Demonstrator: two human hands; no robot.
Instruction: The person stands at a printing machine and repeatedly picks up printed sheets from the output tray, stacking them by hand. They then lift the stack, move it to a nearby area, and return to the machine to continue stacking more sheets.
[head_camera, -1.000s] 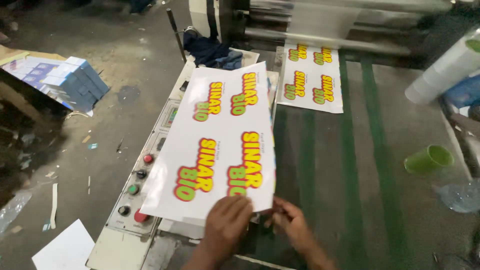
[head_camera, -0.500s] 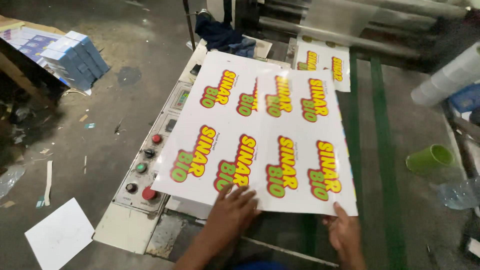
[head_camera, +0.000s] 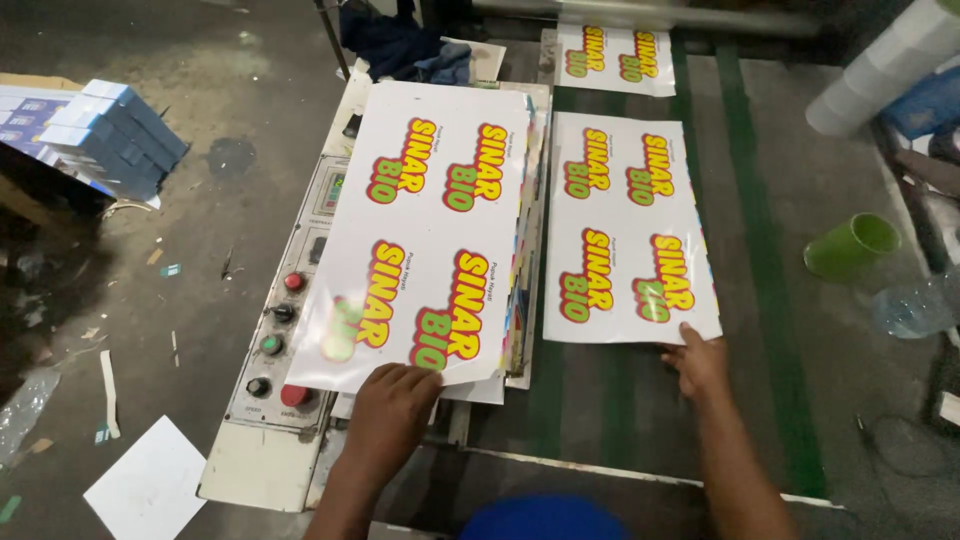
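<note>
While the left hand presses flat on the near edge of the printed sheet stack over the control panel, right hand fingers spread, touching the near edge of a single printed sheet on the green-striped belt

The left printed sheet was white and glossy, bearing 4 red, yellow and green logos; it lay flat, slightly skewed, atop a stack over the control panel. The right printed sheet, alike in print, lay flat just beside it on the dark, green-striped belt.
</note>
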